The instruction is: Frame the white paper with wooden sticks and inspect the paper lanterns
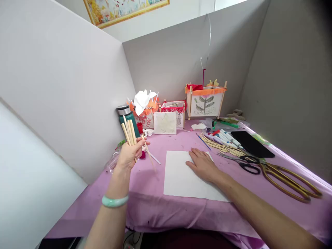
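My left hand [129, 154] is closed around a bundle of pale wooden sticks [129, 131], raised above the left side of the table. One more stick [149, 154] slants down and away from its fingertips, slightly blurred. My right hand [203, 164] lies flat, fingers stretched out, on a white sheet of paper [178, 176]. Just right of that hand are a pile of thin sticks [223, 147], a pair of black-handled scissors [249, 164] and a larger pair with gold handles [287, 178].
A dark green bottle [132, 121] stands at the left. Stick-framed lanterns with drawings [206, 103] and a small white panel [165, 123] stand at the back. Several markers [229, 137] and a black phone-like slab [252, 143] lie right. Grey partitions [168, 69] enclose the pink-covered table [153, 207].
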Demonstrator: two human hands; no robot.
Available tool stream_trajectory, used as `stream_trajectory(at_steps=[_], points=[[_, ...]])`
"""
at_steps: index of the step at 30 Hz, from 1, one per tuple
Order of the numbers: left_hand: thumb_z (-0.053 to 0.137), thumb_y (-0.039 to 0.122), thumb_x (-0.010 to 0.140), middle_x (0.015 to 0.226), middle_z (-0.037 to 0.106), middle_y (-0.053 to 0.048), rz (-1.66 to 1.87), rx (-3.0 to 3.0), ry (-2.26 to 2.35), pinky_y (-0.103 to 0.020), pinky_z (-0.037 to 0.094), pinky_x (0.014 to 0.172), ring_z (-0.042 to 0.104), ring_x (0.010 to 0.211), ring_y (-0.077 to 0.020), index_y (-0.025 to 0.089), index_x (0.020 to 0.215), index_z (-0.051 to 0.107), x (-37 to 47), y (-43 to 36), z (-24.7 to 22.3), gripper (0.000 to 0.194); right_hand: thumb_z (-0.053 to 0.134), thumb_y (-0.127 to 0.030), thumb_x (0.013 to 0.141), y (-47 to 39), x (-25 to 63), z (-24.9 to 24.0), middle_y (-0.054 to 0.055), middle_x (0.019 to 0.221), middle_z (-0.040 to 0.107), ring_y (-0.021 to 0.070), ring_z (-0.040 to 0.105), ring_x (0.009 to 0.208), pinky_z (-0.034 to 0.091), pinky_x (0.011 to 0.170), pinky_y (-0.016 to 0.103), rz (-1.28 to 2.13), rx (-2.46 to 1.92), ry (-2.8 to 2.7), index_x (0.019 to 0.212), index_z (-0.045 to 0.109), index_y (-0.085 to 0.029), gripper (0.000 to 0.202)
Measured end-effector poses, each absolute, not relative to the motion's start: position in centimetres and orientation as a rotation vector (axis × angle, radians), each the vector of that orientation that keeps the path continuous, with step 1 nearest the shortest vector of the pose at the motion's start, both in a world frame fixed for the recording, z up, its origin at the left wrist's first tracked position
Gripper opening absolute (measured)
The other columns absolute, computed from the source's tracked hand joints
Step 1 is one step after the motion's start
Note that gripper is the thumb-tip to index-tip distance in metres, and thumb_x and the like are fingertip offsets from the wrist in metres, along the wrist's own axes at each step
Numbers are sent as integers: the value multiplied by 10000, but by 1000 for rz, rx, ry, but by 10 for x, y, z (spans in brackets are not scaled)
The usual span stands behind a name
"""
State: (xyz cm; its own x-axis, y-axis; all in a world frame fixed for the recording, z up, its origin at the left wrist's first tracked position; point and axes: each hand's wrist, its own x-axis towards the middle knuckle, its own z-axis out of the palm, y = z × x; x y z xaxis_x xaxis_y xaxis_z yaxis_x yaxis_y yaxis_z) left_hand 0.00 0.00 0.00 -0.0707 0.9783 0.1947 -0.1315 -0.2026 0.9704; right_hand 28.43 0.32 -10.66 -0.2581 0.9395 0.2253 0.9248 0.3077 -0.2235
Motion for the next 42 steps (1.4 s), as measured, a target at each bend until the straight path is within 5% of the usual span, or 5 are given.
stream_trajectory(at_steps=[7,12,18,31,42], points=[[801,323,605,765,707,-86,1331,1173,868,-163,169,315,286,299,21,101,848,611,52,30,-4,380,392,-382,920,-4,237,-56,64,893,699,173,637,788,473,750,304,662,-1093,-2099,891,673,-182,346],[806,328,601,751,692,-55,1255,1077,837,-167,172,308,279,305,13,112,873,603,79,61,-19,402,461,-314,847,23,214,-53,-16,531,608,83,465,389,361,431,205,1200,-1013,-1741,720,587,-167,231],[811,360,618,564,529,52,1066,1036,807,-162,310,383,348,365,-8,123,899,625,97,78,-54,412,466,-392,861,49,227,-76,-32,513,560,80,443,409,334,438,204,983,-996,-1602,663,543,-175,304],[768,348,672,716,652,-68,1008,1078,620,-260,502,621,629,665,-160,83,813,662,101,68,-60,319,441,-449,903,39,239,-82,0,557,595,116,523,519,319,527,226,375,-1171,-1781,630,616,-190,415],[660,310,801,609,427,53,551,1051,490,-142,302,371,364,421,-33,158,862,545,91,64,-58,200,651,-404,755,48,246,-69,49,984,577,132,532,723,454,618,257,409,-940,-1271,1101,554,-200,413]])
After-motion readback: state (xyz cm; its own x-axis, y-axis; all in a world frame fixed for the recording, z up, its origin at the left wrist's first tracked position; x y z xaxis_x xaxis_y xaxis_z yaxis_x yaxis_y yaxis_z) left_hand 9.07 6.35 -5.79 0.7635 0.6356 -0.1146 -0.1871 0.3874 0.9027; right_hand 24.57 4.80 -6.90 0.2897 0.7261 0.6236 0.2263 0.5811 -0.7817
